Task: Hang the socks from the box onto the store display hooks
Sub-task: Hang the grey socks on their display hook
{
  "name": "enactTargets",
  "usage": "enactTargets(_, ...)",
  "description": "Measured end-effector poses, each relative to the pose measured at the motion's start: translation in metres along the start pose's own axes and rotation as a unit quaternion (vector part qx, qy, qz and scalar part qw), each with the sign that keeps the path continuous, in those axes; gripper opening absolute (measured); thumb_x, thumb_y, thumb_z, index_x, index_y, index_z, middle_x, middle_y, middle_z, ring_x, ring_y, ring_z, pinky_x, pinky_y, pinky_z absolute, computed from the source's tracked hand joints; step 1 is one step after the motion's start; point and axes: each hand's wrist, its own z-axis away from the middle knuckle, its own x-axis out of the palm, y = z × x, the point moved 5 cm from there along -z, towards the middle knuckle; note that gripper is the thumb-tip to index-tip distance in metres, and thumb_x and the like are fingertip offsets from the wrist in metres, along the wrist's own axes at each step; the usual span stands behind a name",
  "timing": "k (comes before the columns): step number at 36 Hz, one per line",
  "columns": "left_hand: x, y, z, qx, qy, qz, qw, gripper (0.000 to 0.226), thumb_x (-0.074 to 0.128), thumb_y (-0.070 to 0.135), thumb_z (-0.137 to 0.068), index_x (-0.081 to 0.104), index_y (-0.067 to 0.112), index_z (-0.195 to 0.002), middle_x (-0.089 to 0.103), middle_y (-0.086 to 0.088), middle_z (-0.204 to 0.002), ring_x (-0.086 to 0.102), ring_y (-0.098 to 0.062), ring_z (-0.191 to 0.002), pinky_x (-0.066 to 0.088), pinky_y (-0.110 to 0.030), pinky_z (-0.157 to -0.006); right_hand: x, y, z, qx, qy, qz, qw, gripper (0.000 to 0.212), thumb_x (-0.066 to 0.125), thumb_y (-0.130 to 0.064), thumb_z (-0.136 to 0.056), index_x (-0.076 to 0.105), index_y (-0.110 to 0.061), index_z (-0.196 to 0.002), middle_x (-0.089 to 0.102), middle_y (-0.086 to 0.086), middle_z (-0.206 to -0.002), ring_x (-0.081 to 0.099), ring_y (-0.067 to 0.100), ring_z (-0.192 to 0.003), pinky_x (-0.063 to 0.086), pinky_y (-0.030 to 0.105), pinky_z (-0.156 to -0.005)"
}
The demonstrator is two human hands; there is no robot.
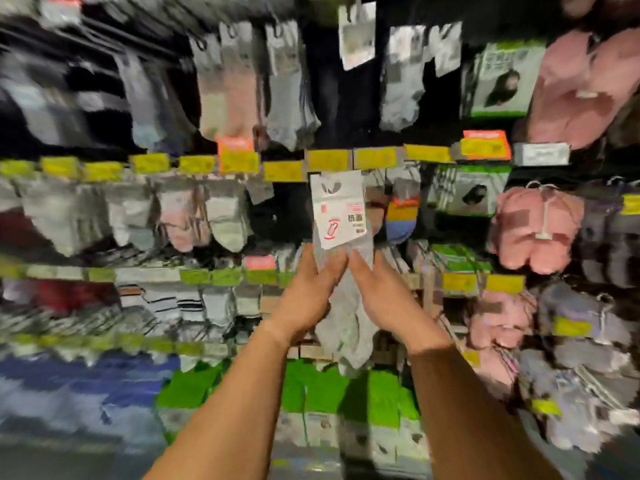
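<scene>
A pair of light grey socks [349, 327] with a white card label [338, 207] at the top is held upright in front of the display wall. My left hand [308, 292] grips the pair from the left, just below the label. From the right, my right hand [384, 292] grips it at the same height. The label's top edge reaches the row of yellow price tags [329, 160] on the middle rail. The hook behind the label is hidden, and the box is out of view.
Rows of hanging socks [225, 216] fill the wall on all sides, blurred. Pink fluffy items [535, 230] hang at the right. Green-edged packs [491, 81] hang at the upper right, and green packs [311, 386] lie below my hands.
</scene>
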Motion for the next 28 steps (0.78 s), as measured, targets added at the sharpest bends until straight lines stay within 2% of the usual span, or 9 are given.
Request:
enactTargets(3, -0.045, -0.007, -0.025, 0.026, -0.009, 0.015, 1.0, 0.056, 0.066, 0.043, -0.094, 0.043, 0.029, -0.143, 0.059, 0.031, -0.125, 0.057, 0.012, -0.117, 0.047, -0.009, -0.088, 0.026, -0.017, -0.036, -0.024, -0.005, -0.001, 1.0, 0.096, 0.022, -0.091, -0.072, 0.047, -0.027, -0.139, 0.058, 0.004, -0.137, 0.053, 0.025, -0.127, 0.043, 0.047, -0.104)
enactTargets(8, -0.091, -0.014, -0.064, 0.051, 0.005, 0.068, 0.996, 0.06, 0.07, 0.043, -0.092, 0.044, 0.029, -0.144, 0.063, 0.011, -0.136, 0.061, -0.007, -0.124, 0.051, -0.035, -0.101, 0.056, -0.056, -0.078, -0.054, -0.012, -0.015, 0.998, 0.06, 0.034, -0.07, -0.092, 0.048, -0.034, -0.137, 0.06, -0.007, -0.133, 0.056, 0.015, -0.12, 0.045, 0.037, -0.098)
enactTargets(10, -0.103, -0.011, -0.077, 0.042, 0.001, 0.096, 0.995, 0.056, 0.066, 0.044, -0.094, 0.044, 0.027, -0.144, 0.065, 0.011, -0.133, 0.062, -0.004, -0.121, 0.053, -0.027, -0.096, 0.063, -0.067, -0.095, -0.065, -0.014, -0.018, 0.998, 0.073, 0.031, -0.081, -0.083, 0.048, -0.035, -0.137, 0.06, -0.009, -0.131, 0.057, 0.012, -0.118, 0.046, 0.037, -0.099)
enactTargets(14, -0.125, 0.005, -0.107, 0.079, 0.02, 0.099, 0.992, 0.033, 0.038, 0.034, -0.107, 0.045, 0.023, -0.138, 0.057, 0.026, -0.113, 0.056, 0.03, -0.089, 0.042, 0.002, -0.072, 0.076, -0.081, -0.13, -0.08, 0.007, -0.026, 0.996, 0.078, 0.033, -0.089, -0.076, 0.05, -0.035, -0.13, 0.061, -0.01, -0.13, 0.058, 0.015, -0.119, 0.047, 0.044, -0.101)
enactTargets(17, -0.136, 0.008, -0.129, 0.09, 0.018, 0.125, 0.988, 0.028, 0.043, 0.03, -0.107, 0.05, 0.025, -0.134, 0.063, 0.025, -0.109, 0.063, 0.021, -0.09, 0.047, -0.002, -0.069, 0.08, -0.089, -0.148, -0.074, 0.09, -0.03, 0.993, 0.065, 0.047, -0.077, -0.082, 0.045, -0.03, -0.127, 0.058, -0.006, -0.129, 0.056, 0.019, -0.117, 0.048, 0.044, -0.099)
enactTargets(20, -0.15, 0.002, -0.151, 0.089, 0.037, 0.151, 0.984, 0.025, 0.05, 0.029, -0.105, 0.054, 0.03, -0.13, 0.069, 0.024, -0.109, 0.067, 0.01, -0.098, 0.05, -0.007, -0.071, 0.077, -0.106, -0.156, -0.105, 0.214, 0.0, 0.971, 0.044, 0.064, -0.059, -0.084, 0.044, -0.026, -0.106, 0.052, -0.007, -0.107, 0.053, 0.015, -0.099, 0.045, 0.033, -0.081)
enactTargets(24, -0.168, 0.009, -0.181, 0.113, 0.015, 0.107, 0.988, 0.023, 0.05, 0.026, -0.105, 0.052, 0.029, -0.128, 0.062, 0.026, -0.107, 0.061, 0.023, -0.086, 0.044, 0.0, -0.067, 0.086, -0.129, -0.181, -0.108, 0.204, -0.053, 0.972, 0.033, 0.069, -0.047, -0.086, 0.052, -0.019, -0.089, 0.052, -0.008, -0.076, 0.049, 0.006, -0.066, 0.035, 0.02, -0.055)
enactTargets(26, -0.179, 0.012, -0.195, 0.115, 0.001, 0.086, 0.99, 0.029, 0.045, 0.031, -0.106, 0.048, 0.028, -0.135, 0.059, 0.024, -0.116, 0.057, 0.028, -0.087, 0.041, 0.004, -0.069, 0.087, -0.139, -0.192, -0.113, 0.223, -0.073, 0.965, 0.033, 0.068, -0.04, -0.089, 0.048, -0.017, -0.079, 0.047, -0.005, -0.067, 0.042, 0.009, -0.059, 0.032, 0.021, -0.053)
enactTargets(28, -0.19, 0.016, -0.21, 0.131, -0.009, 0.031, 0.991, 0.035, 0.033, 0.038, -0.109, 0.04, 0.034, -0.142, 0.052, 0.022, -0.13, 0.048, 0.023, -0.105, 0.038, 0.003, -0.084, 0.088, -0.147, -0.201, -0.126, 0.237, -0.088, 0.959, 0.036, 0.065, -0.037, -0.092, 0.044, -0.013, -0.075, 0.043, 0.0, -0.065, 0.037, 0.012, -0.059, 0.031, 0.032, -0.057)
